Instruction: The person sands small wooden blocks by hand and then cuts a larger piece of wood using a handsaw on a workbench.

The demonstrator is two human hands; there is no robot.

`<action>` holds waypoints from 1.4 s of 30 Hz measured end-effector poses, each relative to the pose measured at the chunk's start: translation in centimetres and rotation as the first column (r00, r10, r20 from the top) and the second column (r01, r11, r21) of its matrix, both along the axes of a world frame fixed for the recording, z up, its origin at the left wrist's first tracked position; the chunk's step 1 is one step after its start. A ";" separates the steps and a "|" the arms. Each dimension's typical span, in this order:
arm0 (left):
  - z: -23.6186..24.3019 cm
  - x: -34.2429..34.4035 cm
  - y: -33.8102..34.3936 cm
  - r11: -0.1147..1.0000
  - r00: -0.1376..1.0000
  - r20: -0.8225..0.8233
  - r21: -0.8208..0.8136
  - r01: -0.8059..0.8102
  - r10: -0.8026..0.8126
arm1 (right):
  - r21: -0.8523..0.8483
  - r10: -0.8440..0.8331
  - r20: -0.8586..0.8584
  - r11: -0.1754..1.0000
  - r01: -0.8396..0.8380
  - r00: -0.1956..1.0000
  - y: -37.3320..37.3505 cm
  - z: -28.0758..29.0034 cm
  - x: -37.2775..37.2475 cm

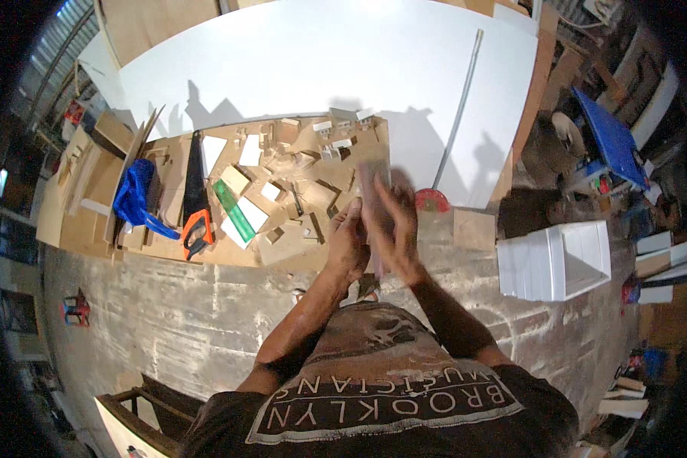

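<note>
My left hand [348, 243] is closed, thumb up, at the near edge of the work board, against a flat brownish-pink strip [373, 183]. The strip is smeared by motion, so its kind is unclear; it looks like a piece of sandpaper. My right hand [398, 229] presses along the strip's right side, its blurred fingers long and close together. Whatever small piece may lie between the hands is hidden. To their left, on the wooden board [282, 258], lie several small wood and white offcuts [271, 191], a green strip [233, 210] and a handsaw with an orange-and-black handle [197, 229].
A large white panel [298, 61] spreads behind the board, with a long metal rule [459, 107] and a red round piece [432, 200] on it. Blue plastic [136, 195] lies at the left. A white box [555, 261] stands at the right; a wooden frame [141, 416] is near my left.
</note>
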State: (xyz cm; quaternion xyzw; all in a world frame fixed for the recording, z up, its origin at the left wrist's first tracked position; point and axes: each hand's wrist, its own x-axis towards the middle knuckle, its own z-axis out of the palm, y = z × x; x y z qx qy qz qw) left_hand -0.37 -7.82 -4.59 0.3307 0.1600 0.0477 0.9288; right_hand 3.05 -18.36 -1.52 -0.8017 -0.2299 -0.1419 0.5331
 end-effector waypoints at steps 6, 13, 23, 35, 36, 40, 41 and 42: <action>3.2 -1.8 -1.2 0.986 0.984 -0.167 -0.147 -0.084 0.059 | -0.101 0.067 -0.030 0.992 -0.070 0.997 -0.1 -1.0 -1.6; -1.6 -4.6 3.8 0.992 0.996 -0.043 -0.094 -0.082 0.079 | -0.212 0.243 0.082 0.952 -0.221 0.967 2.8 -2.1 -5.8; -5.9 -16.0 12.4 0.961 0.945 -0.175 0.074 -0.266 0.275 | -0.193 0.239 -0.334 0.929 -0.315 0.912 16.1 -10.2 5.6; -11.2 -35.7 25.9 0.674 0.588 -0.380 0.145 -0.724 0.714 | -0.583 0.474 -0.146 0.668 -0.463 0.868 39.1 -15.6 4.3; -11.1 -35.9 26.4 0.671 0.584 -0.384 0.141 -0.728 0.715 | -0.587 0.478 -0.149 0.661 -0.466 0.866 40.4 -16.4 4.8; -9.0 -34.5 28.1 0.681 0.627 -0.336 0.063 -0.730 0.703 | -0.773 0.577 -0.085 0.477 -0.419 0.812 42.2 -19.0 7.1; -8.7 -33.6 28.6 0.678 0.658 -0.300 -0.051 -0.734 0.690 | -0.756 0.575 -0.124 0.473 -0.452 0.809 41.8 -19.4 7.8; -8.3 -33.2 29.2 0.674 0.672 -0.302 -0.115 -0.729 0.676 | -0.732 0.574 -0.169 0.472 -0.492 0.802 41.5 -19.8 7.5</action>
